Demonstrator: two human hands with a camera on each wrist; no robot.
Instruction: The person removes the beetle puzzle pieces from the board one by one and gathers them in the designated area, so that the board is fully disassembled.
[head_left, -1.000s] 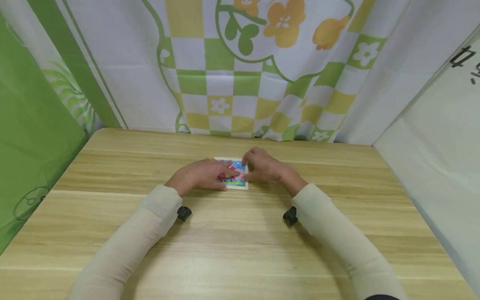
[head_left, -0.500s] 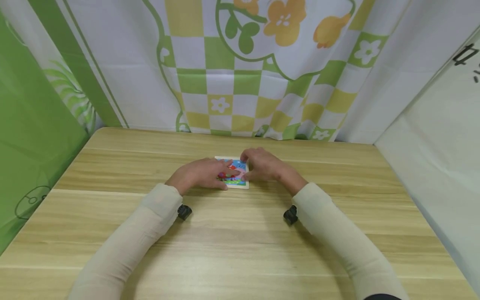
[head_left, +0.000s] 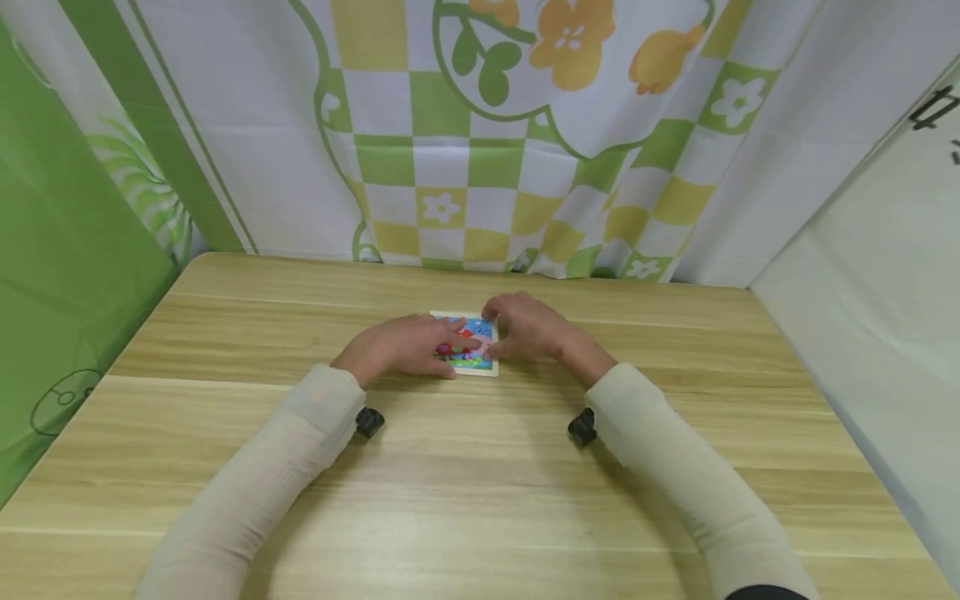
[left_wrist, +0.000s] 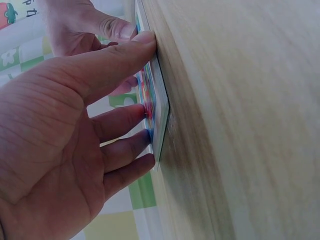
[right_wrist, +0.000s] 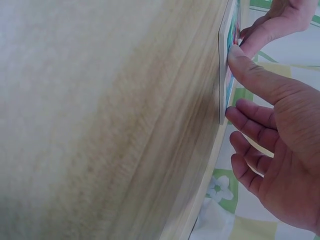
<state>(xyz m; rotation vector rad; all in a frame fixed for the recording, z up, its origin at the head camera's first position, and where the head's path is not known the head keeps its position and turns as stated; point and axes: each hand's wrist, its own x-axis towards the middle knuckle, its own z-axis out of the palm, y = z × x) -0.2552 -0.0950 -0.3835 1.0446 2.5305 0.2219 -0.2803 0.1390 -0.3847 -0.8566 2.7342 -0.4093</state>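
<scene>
A small, flat, square picture puzzle board [head_left: 474, 364] with a pale border and a bright cartoon picture lies near the middle of the wooden table. My left hand [head_left: 408, 345] spreads over its left part, fingertips and thumb resting on the picture and border. In the left wrist view the board [left_wrist: 161, 107] shows edge-on, flat against the tabletop. From the right, my right hand [head_left: 531, 327] touches the board's right side. The right wrist view shows the thumb [right_wrist: 257, 75] pressing on the picture and the index fingertip at the edge, the other fingers loosely bent in the air.
The wooden table [head_left: 480, 483] spreads out around the board. A checked green, yellow and white curtain [head_left: 495, 167] hangs along its far edge. Green cloth [head_left: 67, 250] stands at the left and a pale panel [head_left: 885, 233] at the right. Each wrist carries a small black camera [head_left: 369, 422].
The whole view has shifted very slightly. Both hands keep the same places on the board.
</scene>
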